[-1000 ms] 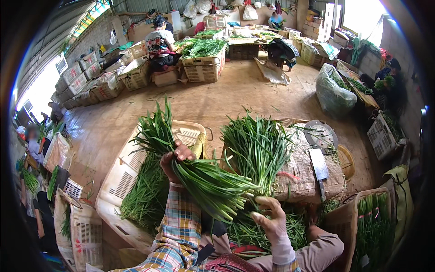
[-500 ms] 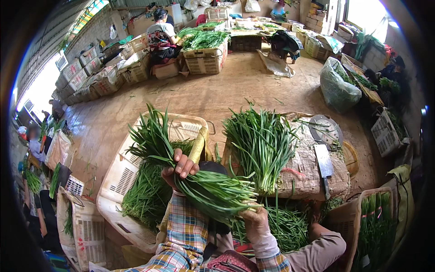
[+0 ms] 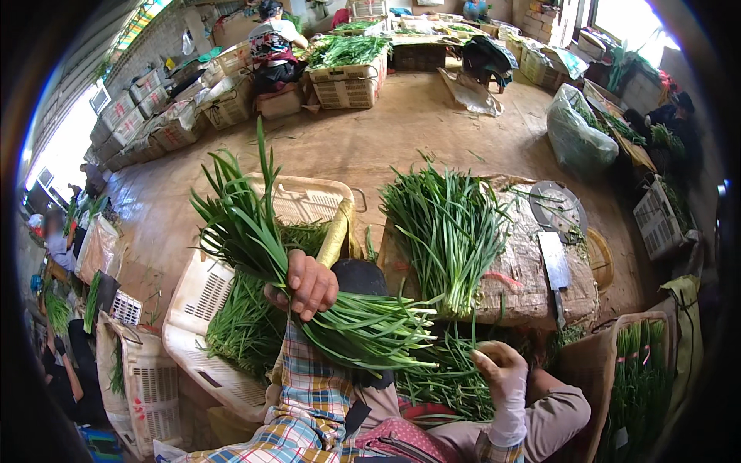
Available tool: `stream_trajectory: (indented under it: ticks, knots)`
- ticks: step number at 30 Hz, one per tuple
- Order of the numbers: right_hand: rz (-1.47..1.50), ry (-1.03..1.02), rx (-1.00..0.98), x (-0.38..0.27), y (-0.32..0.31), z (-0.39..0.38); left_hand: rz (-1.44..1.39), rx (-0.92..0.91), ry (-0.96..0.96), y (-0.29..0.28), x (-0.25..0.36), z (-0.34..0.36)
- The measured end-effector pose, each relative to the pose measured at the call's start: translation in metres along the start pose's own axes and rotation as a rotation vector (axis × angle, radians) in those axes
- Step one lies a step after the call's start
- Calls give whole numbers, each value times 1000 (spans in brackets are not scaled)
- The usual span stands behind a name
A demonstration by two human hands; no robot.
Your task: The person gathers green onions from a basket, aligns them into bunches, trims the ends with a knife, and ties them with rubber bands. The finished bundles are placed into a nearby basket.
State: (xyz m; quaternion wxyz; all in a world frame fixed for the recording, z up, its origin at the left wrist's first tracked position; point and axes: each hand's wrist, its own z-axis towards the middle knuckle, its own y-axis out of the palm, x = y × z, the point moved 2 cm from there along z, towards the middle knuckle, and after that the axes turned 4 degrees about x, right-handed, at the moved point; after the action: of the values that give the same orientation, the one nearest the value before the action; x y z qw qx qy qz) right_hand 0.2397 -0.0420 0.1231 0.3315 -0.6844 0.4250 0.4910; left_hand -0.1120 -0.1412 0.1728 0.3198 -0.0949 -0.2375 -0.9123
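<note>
The left hand [image 3: 309, 285] is clamped around the middle of a bunch of flat-leaved chives [image 3: 374, 330], its dark tips fanning up beyond the fist and its pale cut ends pointing toward the right. The right hand [image 3: 502, 366] is apart from it, thumb and fingers curled toward each other; a thin leaf passes near the fingertips, but I cannot tell whether it is pinched.

Left of the left hand sits a cream plastic crate [image 3: 204, 299] with slotted walls, heaped with loose greens [image 3: 241, 332]. A smooth yellow tube [image 3: 334, 241] slants up just beyond the knuckles. Ahead of the right hand, a low block [image 3: 521, 297] in a wrinkled, papery covering bears a chive pile [image 3: 448, 231], a broad-bladed cleaver [image 3: 553, 262] with a dark handle, and a flat round plate [image 3: 557, 207]. Limp, tangled leaves [image 3: 455, 378] lie beside and below the right hand. To its right, past the bent knee, a brownish crate [image 3: 583, 378] blocks that side, holding upright bundles [image 3: 639, 378] with pink ties.
</note>
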Motion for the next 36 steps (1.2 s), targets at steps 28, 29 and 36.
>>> stream_trajectory:
  ticks: [28,29,36]
  knots:
    - [-865,-980,-213,-19,87,-3,-60,153,-76,-8,-31,-3]
    - [-1007,-847,-260,-2,81,-1,-67,152,-49,-8,-28,-7]
    - [-1568,238,-407,64,-25,2,-213,77,228,2,-10,-2]
